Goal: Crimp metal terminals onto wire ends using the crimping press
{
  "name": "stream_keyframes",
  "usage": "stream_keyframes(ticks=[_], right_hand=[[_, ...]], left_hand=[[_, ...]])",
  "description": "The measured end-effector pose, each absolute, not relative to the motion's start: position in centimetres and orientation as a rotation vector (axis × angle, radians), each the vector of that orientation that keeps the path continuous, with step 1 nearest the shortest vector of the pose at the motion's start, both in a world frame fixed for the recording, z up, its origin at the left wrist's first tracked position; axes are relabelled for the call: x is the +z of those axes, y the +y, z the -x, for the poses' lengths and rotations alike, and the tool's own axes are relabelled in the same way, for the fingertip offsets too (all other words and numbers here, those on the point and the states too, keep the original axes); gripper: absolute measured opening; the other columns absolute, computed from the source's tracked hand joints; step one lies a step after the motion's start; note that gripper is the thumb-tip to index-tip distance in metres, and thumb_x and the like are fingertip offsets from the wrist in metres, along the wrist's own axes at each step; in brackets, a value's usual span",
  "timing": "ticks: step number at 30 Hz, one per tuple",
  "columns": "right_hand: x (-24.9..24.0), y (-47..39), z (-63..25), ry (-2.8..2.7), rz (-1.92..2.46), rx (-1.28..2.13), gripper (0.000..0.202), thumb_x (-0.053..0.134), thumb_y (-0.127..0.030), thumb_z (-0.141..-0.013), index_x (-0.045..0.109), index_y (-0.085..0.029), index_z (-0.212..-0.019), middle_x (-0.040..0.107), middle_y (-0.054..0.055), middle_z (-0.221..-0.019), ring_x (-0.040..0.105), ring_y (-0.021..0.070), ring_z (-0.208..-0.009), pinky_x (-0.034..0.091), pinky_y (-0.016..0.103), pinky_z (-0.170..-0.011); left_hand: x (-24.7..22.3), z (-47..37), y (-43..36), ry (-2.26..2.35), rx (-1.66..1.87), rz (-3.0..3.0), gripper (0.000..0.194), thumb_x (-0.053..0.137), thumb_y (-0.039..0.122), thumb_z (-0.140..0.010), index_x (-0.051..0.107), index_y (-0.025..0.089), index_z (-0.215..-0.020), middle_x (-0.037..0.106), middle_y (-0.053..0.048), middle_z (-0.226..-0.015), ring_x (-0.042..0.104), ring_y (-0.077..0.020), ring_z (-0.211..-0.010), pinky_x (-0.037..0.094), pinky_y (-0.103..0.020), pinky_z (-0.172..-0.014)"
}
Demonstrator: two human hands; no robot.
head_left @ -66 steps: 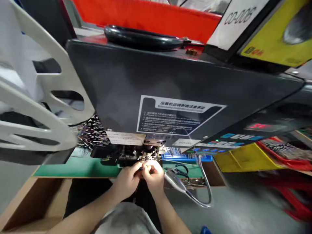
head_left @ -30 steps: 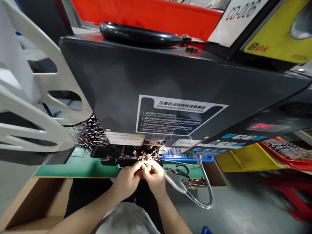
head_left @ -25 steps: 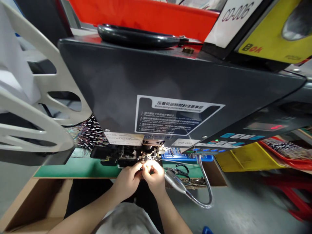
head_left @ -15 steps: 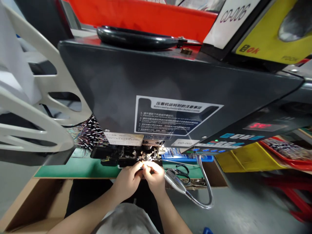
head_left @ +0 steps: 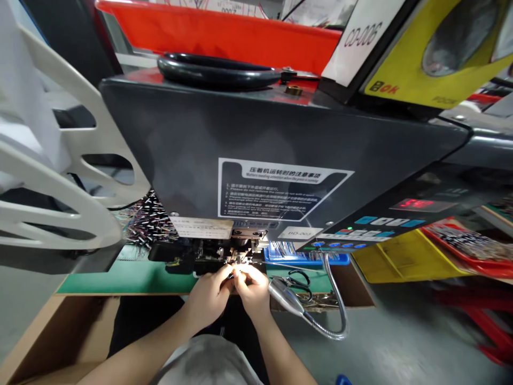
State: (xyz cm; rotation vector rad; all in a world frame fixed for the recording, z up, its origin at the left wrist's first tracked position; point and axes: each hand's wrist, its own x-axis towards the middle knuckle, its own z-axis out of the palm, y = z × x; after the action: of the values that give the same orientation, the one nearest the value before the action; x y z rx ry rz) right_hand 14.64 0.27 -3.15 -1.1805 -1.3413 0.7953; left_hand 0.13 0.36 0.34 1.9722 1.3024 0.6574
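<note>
Both hands meet at the front of a dark grey press machine (head_left: 180, 139), under its lit working area (head_left: 240, 255). My left hand (head_left: 210, 297) has thumb and forefinger pinched together, its fingertips against those of the other hand. My right hand (head_left: 251, 291) is also closed in a pinch. What sits between the fingertips is too small and too brightly lit to make out. Just right of my right hand is the silver head of a flexible lamp (head_left: 286, 297), and behind it black-handled scissors (head_left: 298, 283) lie on the green work surface (head_left: 132, 278).
Bundled wires (head_left: 150, 222) lie behind the machine's left side. A blue tray (head_left: 308, 259) with wires stands at the right. Further right are a yellow bin (head_left: 396, 259) and a red tray (head_left: 473, 251). White slotted reel plates (head_left: 80, 139) fill the left.
The view has shifted slightly, so the machine top and yellow reel appear a little lower and further left. Both hands stay pinched together at nearly the same place.
</note>
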Motion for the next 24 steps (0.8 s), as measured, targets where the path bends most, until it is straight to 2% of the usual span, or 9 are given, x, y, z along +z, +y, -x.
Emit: stream_keyframes(ticks=[3,6,9,13,15,21,24], right_hand=[[-3.3,0.1,-14.6,-1.312,1.188,0.844,0.02,0.064,-0.036,-0.087,0.069,-0.016,-0.087,0.044,-0.007,-0.049,0.041,0.0107,-0.04,0.043,0.024,-0.042],[-3.2,0.0,-14.5,-1.293,1.195,0.886,0.02,0.065,-0.036,-0.087,0.066,-0.017,-0.085,0.04,-0.008,-0.049,0.037,0.0094,-0.04,0.04,0.022,-0.039],[-2.7,-0.1,-14.5,-1.294,1.196,0.907,0.017,0.065,-0.033,-0.087,0.067,-0.016,-0.086,0.042,-0.007,-0.051,0.037,0.0094,-0.041,0.039,0.022,-0.04],[-2.2,-0.1,-14.6,-1.297,1.199,0.903,0.013,0.066,-0.029,-0.086,0.069,-0.016,-0.086,0.05,-0.003,-0.056,0.043,0.0109,-0.046,0.041,0.024,-0.045],[-2.2,-0.1,-14.5,-1.284,1.201,0.887,0.014,0.066,-0.03,-0.085,0.069,-0.016,-0.085,0.05,-0.003,-0.056,0.044,0.0117,-0.048,0.043,0.025,-0.047],[-2.8,-0.1,-14.3,-1.23,1.198,0.915,0.019,0.065,-0.033,-0.085,0.064,-0.017,-0.076,0.044,-0.006,-0.051,0.04,0.0098,-0.042,0.039,0.022,-0.041],[-2.9,-0.2,-14.3,-1.191,1.185,0.948,0.025,0.064,-0.036,-0.086,0.056,-0.018,-0.07,0.046,-0.005,-0.054,0.042,0.0092,-0.041,0.042,0.022,-0.039]], left_hand=[[0.4,-0.1,0.3,1.294,0.647,-1.965,0.024,0.046,0.01,-0.09,0.061,0.024,-0.102,0.075,-0.002,-0.09,0.073,-0.0215,-0.082,0.048,-0.025,-0.068],[0.6,0.0,0.3,1.281,0.641,-1.957,0.025,0.046,0.009,-0.089,0.061,0.023,-0.103,0.075,-0.002,-0.09,0.073,-0.0214,-0.083,0.048,-0.025,-0.07],[0.8,0.1,0.4,1.255,0.635,-1.951,0.027,0.045,0.01,-0.089,0.062,0.023,-0.105,0.076,-0.003,-0.091,0.073,-0.0211,-0.083,0.049,-0.025,-0.07],[1.0,0.1,0.5,1.206,0.636,-1.938,0.036,0.044,0.011,-0.09,0.061,0.026,-0.118,0.075,-0.002,-0.104,0.071,-0.0213,-0.095,0.05,-0.026,-0.08],[1.0,0.1,0.6,1.196,0.645,-1.913,0.037,0.044,0.011,-0.089,0.061,0.027,-0.118,0.075,-0.002,-0.106,0.071,-0.0212,-0.097,0.049,-0.026,-0.081],[1.4,-0.1,0.7,1.213,0.666,-1.793,0.015,0.047,0.016,-0.091,0.061,0.022,-0.088,0.071,-0.001,-0.079,0.067,-0.0194,-0.071,0.043,-0.024,-0.063],[1.5,-0.2,0.6,1.191,0.674,-1.715,0.012,0.048,0.023,-0.093,0.057,0.022,-0.085,0.065,0.002,-0.067,0.062,-0.0164,-0.061,0.041,-0.022,-0.056]])
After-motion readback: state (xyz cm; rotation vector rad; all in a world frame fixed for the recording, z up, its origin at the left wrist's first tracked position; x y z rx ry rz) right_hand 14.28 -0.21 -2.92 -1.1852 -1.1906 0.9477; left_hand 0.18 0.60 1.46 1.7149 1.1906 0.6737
